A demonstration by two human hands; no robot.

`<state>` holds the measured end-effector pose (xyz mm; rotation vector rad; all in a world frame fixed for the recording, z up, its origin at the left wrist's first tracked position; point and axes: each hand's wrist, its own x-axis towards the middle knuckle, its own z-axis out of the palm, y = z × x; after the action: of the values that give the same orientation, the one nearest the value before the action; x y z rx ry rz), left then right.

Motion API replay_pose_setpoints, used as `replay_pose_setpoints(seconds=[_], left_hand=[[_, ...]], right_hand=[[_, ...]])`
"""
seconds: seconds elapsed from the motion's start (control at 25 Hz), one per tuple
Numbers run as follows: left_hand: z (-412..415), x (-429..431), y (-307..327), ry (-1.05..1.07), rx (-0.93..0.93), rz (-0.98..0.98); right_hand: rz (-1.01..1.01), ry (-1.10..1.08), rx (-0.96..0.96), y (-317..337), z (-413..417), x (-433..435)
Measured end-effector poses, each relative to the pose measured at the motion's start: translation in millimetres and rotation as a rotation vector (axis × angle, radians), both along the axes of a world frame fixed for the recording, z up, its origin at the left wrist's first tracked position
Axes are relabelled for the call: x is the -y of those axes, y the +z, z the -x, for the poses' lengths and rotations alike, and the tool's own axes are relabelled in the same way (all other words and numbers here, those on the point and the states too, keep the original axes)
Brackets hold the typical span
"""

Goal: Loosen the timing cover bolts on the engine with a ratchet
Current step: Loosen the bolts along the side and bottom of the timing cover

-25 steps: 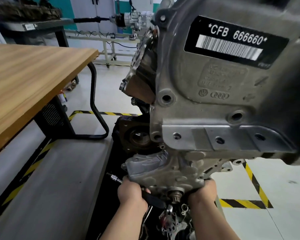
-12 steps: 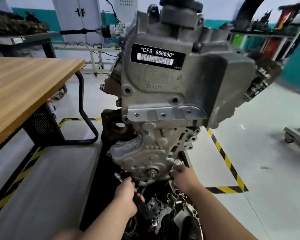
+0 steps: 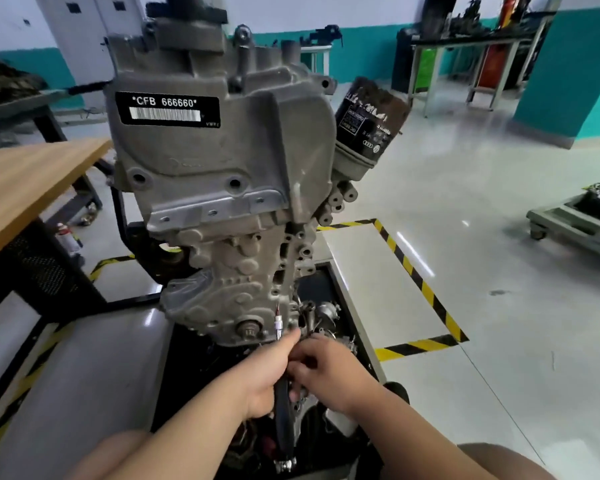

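Both my hands are clamping the ratchet (image 3: 282,408), left hand (image 3: 262,377) wrapping its handle, right hand (image 3: 329,370) pinching beside, tip aiming twelve o'clock at the timing cover (image 3: 222,296), risking slipping if I'm seating it crooked.

A glossy pale grey floor (image 3: 465,174) fills the right of the frame, streaked with reflected light and crossed by yellow-and-black hazard tape (image 3: 413,273) at centre right. White walls (image 3: 291,10) with a teal lower band run along the top, with white doors (image 3: 84,39) at upper left and a teal pillar (image 3: 568,71) at upper right. A wooden tabletop (image 3: 25,181) stands at left, a metal workbench (image 3: 465,43) at upper right, and a grey wheeled trolley (image 3: 575,220) at the right edge.
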<state>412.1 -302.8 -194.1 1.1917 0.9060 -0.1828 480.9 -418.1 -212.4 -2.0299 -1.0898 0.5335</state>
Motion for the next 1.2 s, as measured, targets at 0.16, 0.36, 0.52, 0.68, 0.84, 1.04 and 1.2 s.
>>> replay_pose_setpoints(seconds=[0.16,0.36,0.52,0.68,0.84,1.04,1.2], left_hand=[[-19,11,-7,-0.073,-0.027,-0.01],[-30,16,-7,0.009,-0.028,-0.053],[-30,5,-2,0.116,0.028,-0.058],[-28,-11,4,0.102,0.109,-0.054],[-33,-13,1,0.124,0.141,-0.111],[-43,-10,2,0.182,0.218,-0.124],[-49,-5,1,0.283,0.203,-0.092]], right_hand=[[0.01,0.035,-0.019,-3,-19,5],[-0.069,-0.048,-0.183,-4,-29,6],[-0.154,-0.246,-0.238,8,-37,-6],[-0.154,-0.232,-0.043,17,-41,-18],[-0.116,-0.176,0.065,20,-39,-20],[-0.157,-0.248,0.022,24,-43,-17],[-0.127,-0.311,0.1,26,-36,-19]])
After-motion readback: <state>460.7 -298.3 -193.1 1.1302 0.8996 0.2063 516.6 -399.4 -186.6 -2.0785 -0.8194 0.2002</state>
